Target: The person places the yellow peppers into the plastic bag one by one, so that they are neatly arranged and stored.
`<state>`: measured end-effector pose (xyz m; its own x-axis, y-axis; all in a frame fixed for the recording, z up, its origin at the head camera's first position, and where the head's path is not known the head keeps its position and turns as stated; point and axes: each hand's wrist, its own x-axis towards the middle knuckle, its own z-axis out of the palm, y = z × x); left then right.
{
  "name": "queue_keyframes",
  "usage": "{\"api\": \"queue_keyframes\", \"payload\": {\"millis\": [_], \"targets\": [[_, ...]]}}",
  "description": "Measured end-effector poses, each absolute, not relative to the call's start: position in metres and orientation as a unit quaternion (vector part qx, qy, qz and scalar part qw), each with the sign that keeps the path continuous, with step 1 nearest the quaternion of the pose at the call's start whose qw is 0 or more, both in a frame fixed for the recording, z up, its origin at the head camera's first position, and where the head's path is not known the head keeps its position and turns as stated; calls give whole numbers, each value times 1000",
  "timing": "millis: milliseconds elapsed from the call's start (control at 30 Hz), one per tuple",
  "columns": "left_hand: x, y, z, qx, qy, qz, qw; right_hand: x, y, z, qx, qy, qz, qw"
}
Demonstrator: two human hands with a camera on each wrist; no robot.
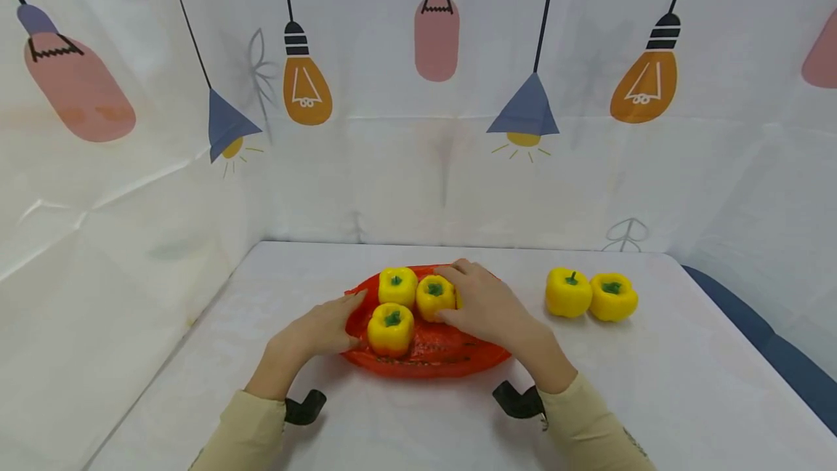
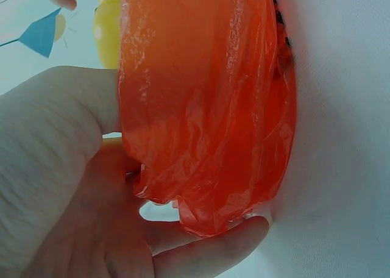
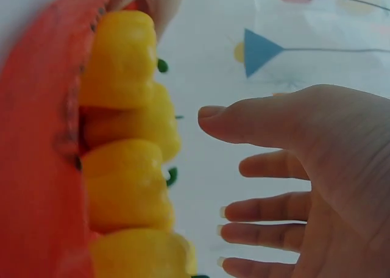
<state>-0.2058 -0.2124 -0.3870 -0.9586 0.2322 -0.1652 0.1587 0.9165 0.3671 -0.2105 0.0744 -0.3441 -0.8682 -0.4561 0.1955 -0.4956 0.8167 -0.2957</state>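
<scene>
A red, crinkled plastic bag lies spread in a shallow oval on the table. My left hand grips its left end; in the left wrist view the thumb passes behind the upper edge and fingers curl under the crumpled end. Inside are several yellow bell peppers with green stems, including a front one and a back one. My right hand hovers over the right side, partly hiding a pepper there. The right wrist view shows it holding nothing, its fingers apart beside the row of peppers.
Two more yellow bell peppers, one beside another, stand on the white table to the right. A white sheet printed with lamps hangs behind. Dark blue furniture shows past the table's right edge.
</scene>
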Motion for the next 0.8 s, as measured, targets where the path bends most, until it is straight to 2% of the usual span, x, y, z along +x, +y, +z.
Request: {"api": "queue_keyframes", "payload": {"millis": [333,800], "targets": [[-207,-215,-388,99,972,185,104,-226,113,-329,211,-959,180,58],[-206,-213,-386,102,972,184,105,-240,163,-328,156,-967,201,30]]}}
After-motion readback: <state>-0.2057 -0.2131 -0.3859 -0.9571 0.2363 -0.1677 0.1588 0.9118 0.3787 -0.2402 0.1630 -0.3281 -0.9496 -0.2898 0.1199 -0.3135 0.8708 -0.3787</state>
